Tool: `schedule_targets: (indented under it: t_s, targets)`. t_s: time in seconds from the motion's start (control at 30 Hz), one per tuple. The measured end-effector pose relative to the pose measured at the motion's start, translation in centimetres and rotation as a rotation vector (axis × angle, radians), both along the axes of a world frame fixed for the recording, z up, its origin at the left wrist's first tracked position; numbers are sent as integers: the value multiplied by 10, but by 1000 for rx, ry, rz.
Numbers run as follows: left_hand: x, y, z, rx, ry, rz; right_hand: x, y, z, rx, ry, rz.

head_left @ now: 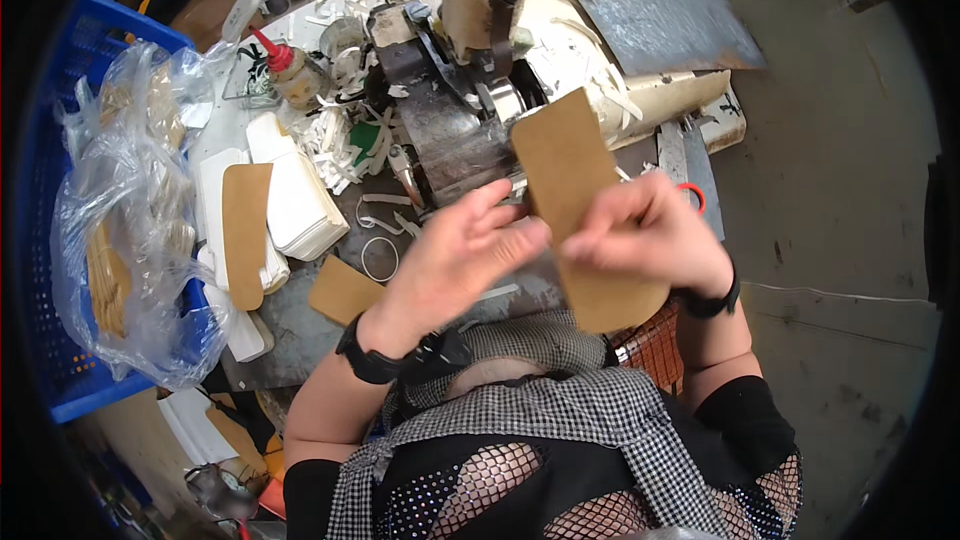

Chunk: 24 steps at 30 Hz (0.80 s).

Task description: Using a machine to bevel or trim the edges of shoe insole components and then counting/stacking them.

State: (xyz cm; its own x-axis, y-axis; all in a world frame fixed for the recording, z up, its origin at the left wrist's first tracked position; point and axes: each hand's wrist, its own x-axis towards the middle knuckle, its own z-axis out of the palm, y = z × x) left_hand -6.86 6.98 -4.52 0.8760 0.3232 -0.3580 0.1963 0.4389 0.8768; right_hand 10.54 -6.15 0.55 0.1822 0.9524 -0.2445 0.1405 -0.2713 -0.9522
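Note:
A long, flat brown piece with rounded corners [560, 155], perhaps leather or card, is tilted up in front of me. My right hand [655, 240] is closed in a pinch on its right side, somewhat blurred by motion. Beside the left edge of the piece is my left hand [460, 260], open, fingers apart and thumb tip close to that edge; whether it touches cannot be made out. Just beyond the hands stands a bench machine [445, 130] with a dark metal bed and a beige upright. A smaller brown piece [342, 290] lies on the bench by my left wrist.
To the left, a brown strip [247, 235] rests on stacked white pieces [300, 205]. A blue crate [70, 380] holds plastic-bagged brown pieces. White scraps [335, 155] surround a red-capped bottle [295, 75]. A metal sheet [670, 15] slopes at the far right, above a red ring handle [692, 197].

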Motion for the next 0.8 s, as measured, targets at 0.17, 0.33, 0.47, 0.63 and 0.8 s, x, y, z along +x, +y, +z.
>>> schedule_targets:
  t_s: [0.17,0.33,0.47,0.63,0.8]
  targets:
    - [18,-25,-1,-331,-52,167,-47,-1,-7,135,-696,507]
    - [-5,-5,-21,-828,-329,5,34,10,17,41,-75,36]
    - [2,-9,-11,-876,-364,-61,124,44,-11,-74,-121,-20]
    - [-6,2,-17,-785,-457,-141,106,60,-10,369,-652,-238]
    - [-10,18,-7,447,-250,-214,2,45,4,-25,279,30]
